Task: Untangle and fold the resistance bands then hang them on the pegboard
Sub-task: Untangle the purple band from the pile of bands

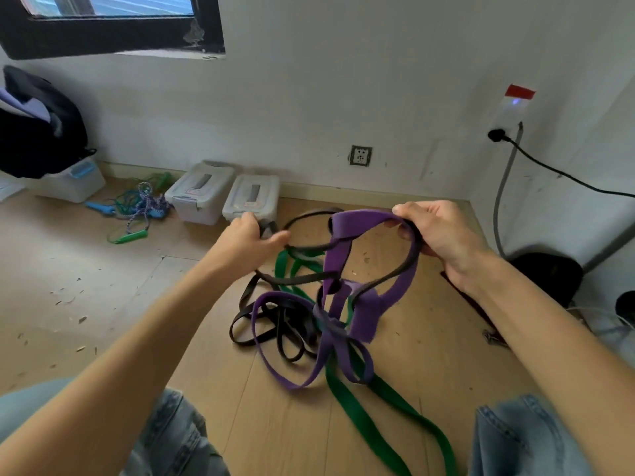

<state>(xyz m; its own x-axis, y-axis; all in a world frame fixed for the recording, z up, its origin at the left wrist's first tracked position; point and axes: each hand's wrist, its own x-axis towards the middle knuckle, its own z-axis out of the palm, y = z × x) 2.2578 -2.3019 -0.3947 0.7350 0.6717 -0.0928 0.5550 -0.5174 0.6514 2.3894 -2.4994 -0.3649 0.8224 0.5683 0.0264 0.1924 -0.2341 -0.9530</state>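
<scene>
A knot of resistance bands hangs between my hands above the wooden floor. My left hand (249, 240) grips a thin black band (302, 278) at the left. My right hand (443, 235) holds the wide purple band (338, 259) together with a black band loop at the upper right. The purple band twists down into a tangle with the black loops near the floor. A green band (364, 424) lies on the floor under them and runs toward my knees. No pegboard is in view.
Two lidded plastic boxes (225, 197) stand by the wall ahead, with tangled jump ropes (137, 211) to their left. A dark bag (37, 125) sits on another box far left. A black cable and a dark bag (546, 280) are at the right wall.
</scene>
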